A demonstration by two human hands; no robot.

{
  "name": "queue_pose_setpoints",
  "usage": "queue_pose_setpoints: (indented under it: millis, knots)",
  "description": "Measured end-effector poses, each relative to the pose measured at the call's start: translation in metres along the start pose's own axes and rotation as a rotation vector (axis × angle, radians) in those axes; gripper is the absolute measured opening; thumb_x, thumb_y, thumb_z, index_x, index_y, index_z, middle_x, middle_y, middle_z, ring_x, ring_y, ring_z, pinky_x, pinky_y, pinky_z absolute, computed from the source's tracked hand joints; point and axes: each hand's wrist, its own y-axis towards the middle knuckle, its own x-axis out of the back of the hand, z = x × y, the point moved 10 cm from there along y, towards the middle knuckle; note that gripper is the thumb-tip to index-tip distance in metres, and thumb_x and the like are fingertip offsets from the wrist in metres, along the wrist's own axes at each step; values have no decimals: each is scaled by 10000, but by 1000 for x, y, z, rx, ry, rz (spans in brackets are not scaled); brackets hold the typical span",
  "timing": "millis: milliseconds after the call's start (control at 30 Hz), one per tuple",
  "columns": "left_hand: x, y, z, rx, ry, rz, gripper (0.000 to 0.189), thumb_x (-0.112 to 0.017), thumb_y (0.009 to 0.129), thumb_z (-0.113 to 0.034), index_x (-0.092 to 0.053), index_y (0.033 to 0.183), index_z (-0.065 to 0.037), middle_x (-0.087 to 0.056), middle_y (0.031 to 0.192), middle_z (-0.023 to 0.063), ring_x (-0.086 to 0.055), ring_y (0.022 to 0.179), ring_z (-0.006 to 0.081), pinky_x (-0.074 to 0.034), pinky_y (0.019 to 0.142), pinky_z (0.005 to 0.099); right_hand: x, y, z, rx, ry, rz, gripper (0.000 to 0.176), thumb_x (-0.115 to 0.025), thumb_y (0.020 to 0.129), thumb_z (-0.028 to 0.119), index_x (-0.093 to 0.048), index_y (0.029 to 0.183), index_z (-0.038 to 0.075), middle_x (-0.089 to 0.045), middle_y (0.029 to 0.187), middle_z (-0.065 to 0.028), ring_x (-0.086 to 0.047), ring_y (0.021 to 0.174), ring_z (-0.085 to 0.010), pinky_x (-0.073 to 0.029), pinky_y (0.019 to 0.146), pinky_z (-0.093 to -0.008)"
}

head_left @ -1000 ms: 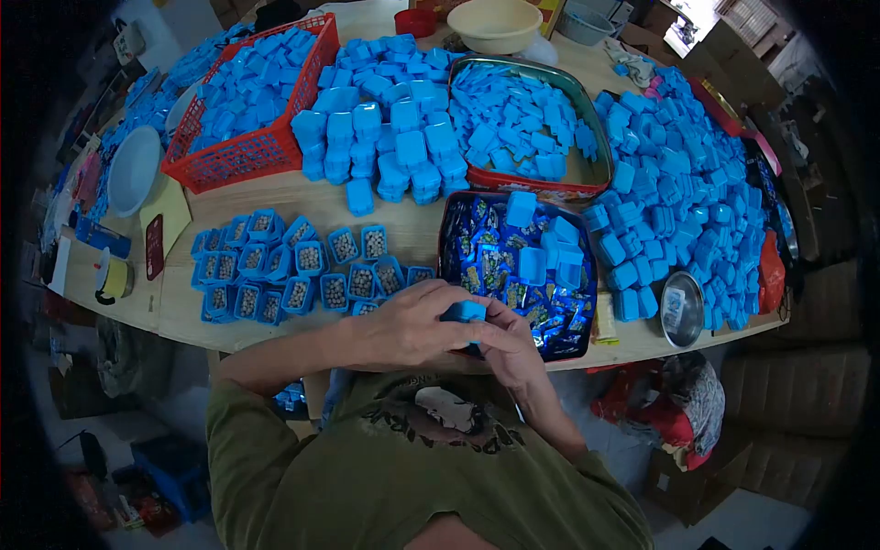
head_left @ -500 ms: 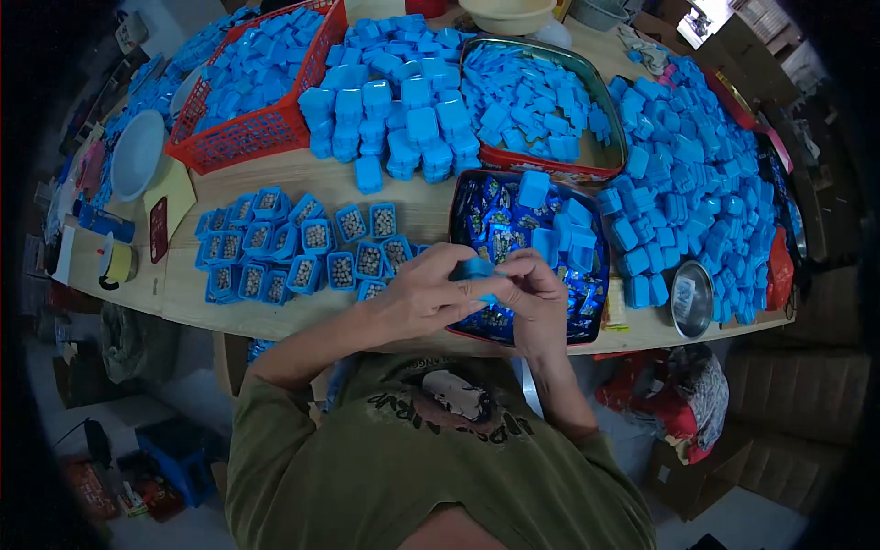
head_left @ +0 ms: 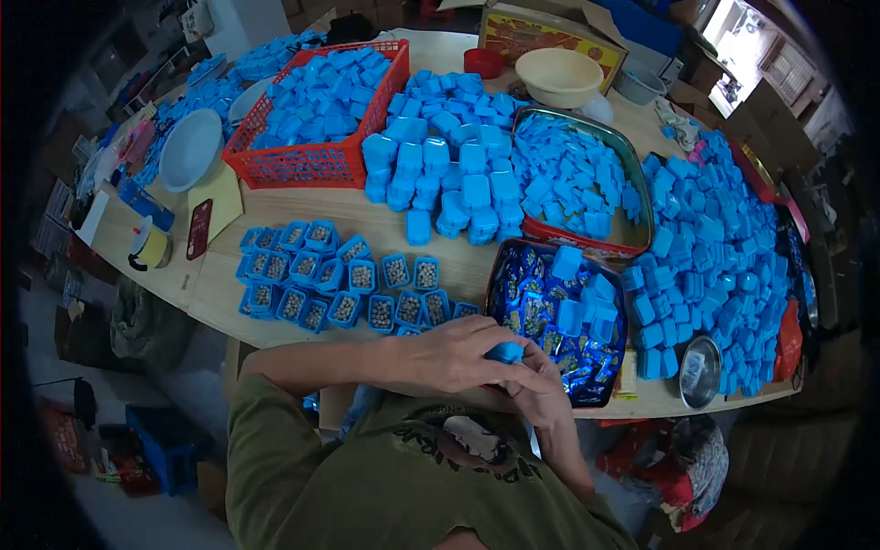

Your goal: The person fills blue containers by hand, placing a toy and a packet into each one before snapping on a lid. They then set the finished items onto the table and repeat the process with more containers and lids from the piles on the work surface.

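My left hand (head_left: 451, 354) and my right hand (head_left: 539, 390) meet at the table's front edge, both closed on one small blue box (head_left: 505, 352). Fingers cover much of the box, so its contents are hidden. Just right of the hands lies a tray of shiny blue packets (head_left: 582, 364), with a few blue box pieces (head_left: 570, 317) on top. To the left stand several open blue boxes filled with small pale balls (head_left: 362, 276). Behind the tray, a large tin (head_left: 649, 234) holds flat blue pieces (head_left: 568, 174).
A red basket (head_left: 298, 169) of blue pieces and stacked blue boxes (head_left: 476, 191) stand at the back. More blue boxes (head_left: 706, 229) are heaped at right beside a metal bowl (head_left: 700, 371). A yellow cup (head_left: 152, 248) and a red phone-like object (head_left: 199, 229) lie left.
The camera view has tilted up, so the table and its contents appear lower and further right. Both hands still hold the blue box, now nearer the table's front edge.
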Motion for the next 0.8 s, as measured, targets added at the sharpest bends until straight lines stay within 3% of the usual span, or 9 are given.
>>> queue_pose_setpoints:
  millis: [300, 367, 400, 467, 500, 533, 600, 700, 800]
  knots:
    - [-27, -18, 22, 81, -103, -29, 433, -671, 779, -145, -572, 1200, -135, -508, 1077, 166, -561, 873, 318, -482, 757, 389, 23, 10, -1, 105, -61, -115, 377, -663, 828, 106, -448, 1131, 44, -564, 1050, -75, -584, 943, -171, -504, 806, -317]
    - [-22, -19, 42, 292, -111, -145, 465, -687, 777, -173, -557, 1221, -133, -511, 1081, 164, -557, 905, 334, -475, 776, 402, 22, 15, 6, 89, -161, -172, 384, -634, 878, 238, -442, 1161, 64, -537, 1064, -46, -553, 942, -143, -471, 820, -303]
    - [-28, -19, 61, 495, -322, -44, 506, -697, 790, -213, -533, 1260, -121, -532, 1077, 153, -566, 947, 308, -468, 808, 393, 20, 17, 10, 93, -200, -189, 399, -628, 883, 253, -437, 1178, 65, -526, 1072, -43, -535, 961, -136, -456, 834, -299]
    - [-12, -27, 73, 606, -419, -343, 547, -691, 816, -229, -488, 1305, -89, -557, 1077, 124, -577, 957, 254, -467, 842, 363, 8, 21, 23, 140, -249, -208, 460, -613, 891, 263, -407, 1244, 52, -501, 1110, -47, -494, 1002, -127, -415, 864, -286]
    - [-33, -41, 90, 816, -928, -502, 476, -628, 873, -171, -472, 1300, -29, -534, 1194, 104, -534, 1072, 176, -442, 879, 307, 5, 23, 18, 142, -245, -211, 460, -613, 891, 263, -407, 1244, 52, -501, 1110, -47, -494, 1002, -127, -415, 864, -286]
    - [-39, -38, 89, 816, -926, -500, 476, -628, 873, -171, -472, 1300, -29, -534, 1194, 104, -534, 1072, 176, -442, 879, 307, -1, 23, 29, 297, -375, -222, 467, -609, 892, 238, -397, 1259, 43, -502, 1109, -51, -489, 1009, -129, -407, 873, -282]
    - [-48, -53, 102, 873, -1373, -959, 475, -634, 863, -129, -462, 1292, -19, -543, 1178, 79, -551, 1038, 163, -444, 881, 293, -10, 25, 37, 458, -502, -229, 475, -604, 892, 214, -387, 1274, 34, -502, 1107, -54, -485, 1016, -132, -398, 883, -278]
    - [-66, -58, 103, 780, -1576, -1209, 431, -637, 851, -96, -477, 1243, -16, -555, 1149, 83, -563, 1009, 163, -449, 877, 295, -12, 22, 49, 603, -515, -254, 471, -602, 887, 157, -393, 1284, 14, -509, 1092, -59, -492, 991, -127, -413, 851, -262]
    - [-75, -66, 106, 851, -1496, -1099, 413, -667, 826, -99, -483, 1188, -21, -559, 1127, 91, -568, 994, 164, -467, 852, 298, -5, 13, 64, 614, -577, -266, 426, -602, 884, 129, -441, 1262, 16, -515, 1080, -57, -501, 972, -116, -436, 792, -243]
